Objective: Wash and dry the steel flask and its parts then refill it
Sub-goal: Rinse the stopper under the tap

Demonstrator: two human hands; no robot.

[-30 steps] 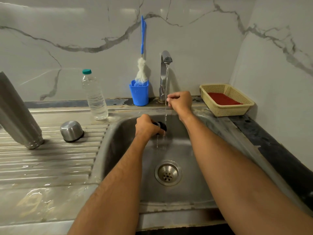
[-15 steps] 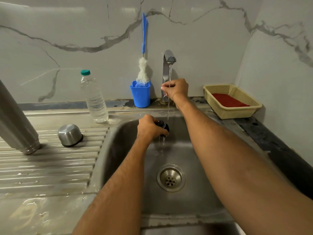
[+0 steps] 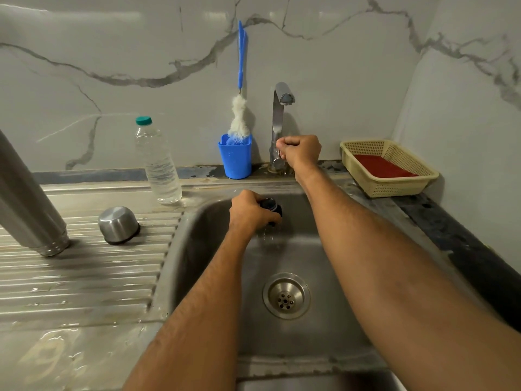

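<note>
Far left of the steel sink basin (image 3: pixel 332 331), the tall brushed-steel flask body (image 3: pixel 26 198) stands on the ribbed drainboard, its long axis tilted in the wide-angle view. Its rounded steel cup lid (image 3: pixel 118 224) sits mouth-down nearer the basin. A clear plastic bottle with a teal cap (image 3: pixel 158 162) bears no readable label. Over the basin, the left hand (image 3: pixel 249 211) grips the black flask stopper (image 3: pixel 271 207), forearm extended. Behind the basin, the right hand (image 3: pixel 301 150) curls around the chrome tap (image 3: pixel 279 122) lever.

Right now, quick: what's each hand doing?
Left hand: holding the black stopper over the sink.
Right hand: fingers curled round the tap handle.
</note>
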